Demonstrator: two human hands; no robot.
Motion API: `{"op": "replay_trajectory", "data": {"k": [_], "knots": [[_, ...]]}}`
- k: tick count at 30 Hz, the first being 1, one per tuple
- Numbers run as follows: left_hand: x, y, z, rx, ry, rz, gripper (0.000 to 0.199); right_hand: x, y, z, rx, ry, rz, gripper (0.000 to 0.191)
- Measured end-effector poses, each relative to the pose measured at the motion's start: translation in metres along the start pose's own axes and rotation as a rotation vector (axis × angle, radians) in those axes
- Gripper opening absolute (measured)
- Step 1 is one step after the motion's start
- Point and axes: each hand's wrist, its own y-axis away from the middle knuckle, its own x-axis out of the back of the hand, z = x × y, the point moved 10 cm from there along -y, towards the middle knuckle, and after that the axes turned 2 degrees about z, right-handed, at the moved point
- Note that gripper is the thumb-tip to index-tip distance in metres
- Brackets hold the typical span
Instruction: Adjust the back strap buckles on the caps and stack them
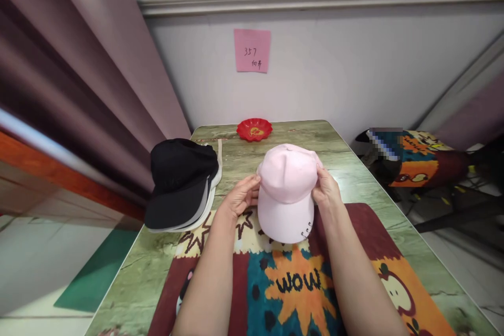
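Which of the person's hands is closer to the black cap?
Left. The left hand is at the left edge of the pink cap, the side toward the black cap; the right hand is at the opposite edge, farther off.

The one head-worn camera looks from close above the near side of the green marbled table (136,283), facing forward and down, with the wall (315,63) beyond it.
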Motion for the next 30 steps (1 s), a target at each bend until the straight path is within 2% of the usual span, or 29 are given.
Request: {"op": "replay_trajectory", "data": {"k": [4, 8, 10, 15, 19, 23, 26, 28, 30], "knots": [[-0.012, 0.003, -0.004, 0.025, -0.087, -0.076, 0.043, 0.004, -0.002, -0.01, 0.035, -0.007, 0.038, 0.026], [-0.021, 0.001, 0.002, -0.04, 0.026, -0.091, 0.039, -0.005, 0.007, -0.019, 0.033, -0.006, 0.049, 0.026], [-0.017, -0.001, 0.011, -0.122, 0.097, -0.031, 0.036, -0.019, 0.018, -0.021, 0.012, 0.032, -0.019, 0.027], [0.0, -0.002, 0.036, -0.332, 0.261, 0.168, 0.027, -0.065, 0.062, -0.003, -0.206, 0.332, -0.354, 0.049], [0.006, 0.0, 0.045, -0.454, 0.358, 0.289, 0.021, -0.087, 0.082, -0.006, -0.235, 0.273, -0.476, 0.041], [-0.006, -0.001, 0.044, -0.467, 0.384, 0.276, 0.023, -0.095, 0.086, -0.008, -0.239, 0.159, -0.461, 0.046], [-0.015, 0.003, 0.044, -0.485, 0.385, 0.271, 0.025, -0.093, 0.079, -0.013, -0.186, 0.11, -0.413, 0.048], [-0.021, 0.005, 0.043, -0.466, 0.327, 0.254, 0.024, -0.081, 0.065, -0.025, -0.106, 0.097, -0.337, 0.046], [-0.028, 0.004, 0.037, -0.402, 0.213, 0.217, 0.026, -0.053, 0.043, -0.046, 0.019, 0.095, -0.17, 0.044]]}}
